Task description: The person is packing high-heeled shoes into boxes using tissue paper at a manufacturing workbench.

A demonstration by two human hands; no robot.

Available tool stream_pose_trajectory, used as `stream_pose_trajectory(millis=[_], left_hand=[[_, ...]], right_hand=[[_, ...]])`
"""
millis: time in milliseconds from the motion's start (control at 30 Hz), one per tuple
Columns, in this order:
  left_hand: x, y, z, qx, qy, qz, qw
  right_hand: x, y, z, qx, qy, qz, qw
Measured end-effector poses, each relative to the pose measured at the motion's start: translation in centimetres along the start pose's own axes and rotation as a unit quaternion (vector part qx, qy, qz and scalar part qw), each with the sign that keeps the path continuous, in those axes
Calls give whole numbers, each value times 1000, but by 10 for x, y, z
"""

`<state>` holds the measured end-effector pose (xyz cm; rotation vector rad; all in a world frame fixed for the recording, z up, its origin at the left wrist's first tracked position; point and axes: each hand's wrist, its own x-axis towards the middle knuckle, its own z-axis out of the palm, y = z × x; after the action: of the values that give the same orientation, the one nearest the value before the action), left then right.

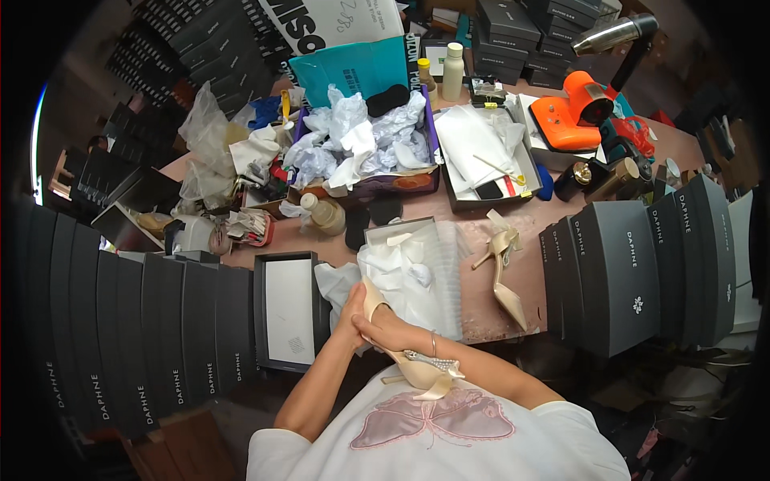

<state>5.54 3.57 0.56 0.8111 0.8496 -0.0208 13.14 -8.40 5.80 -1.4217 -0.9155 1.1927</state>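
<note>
A beige high-heeled shoe (419,372) is held close to my chest, its pointed toe towards the table and its heel end, with a sparkling ornament and a ribbon-like strap, towards me. My left hand (350,311) is closed around the toe part from the left. My right hand (387,330) grips the same shoe around its middle, fingers partly hidden. A matching high-heeled shoe (508,301) lies on the table to the right. Just beyond my hands is an open box lined with white tissue paper (397,268).
Stacks of dark grey shoeboxes (611,276) flank me on both sides. An open grey box (289,309) sits left of my hands. Farther back are a bin of crumpled paper (357,132), a tray with papers (481,144), bottles (325,215) and an orange device (571,112).
</note>
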Motion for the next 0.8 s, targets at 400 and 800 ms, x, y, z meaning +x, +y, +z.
stream_pose_trajectory(millis=[400, 800], left_hand=[[-44, 29, 26, -65, -15, 177, 982], [-30, 7, 24, -131, -18, 109, 985]], right_hand=[[20, -9, 13, -129, 118, -203, 963], [-13, -24, -28, -200, -109, -111, 967]])
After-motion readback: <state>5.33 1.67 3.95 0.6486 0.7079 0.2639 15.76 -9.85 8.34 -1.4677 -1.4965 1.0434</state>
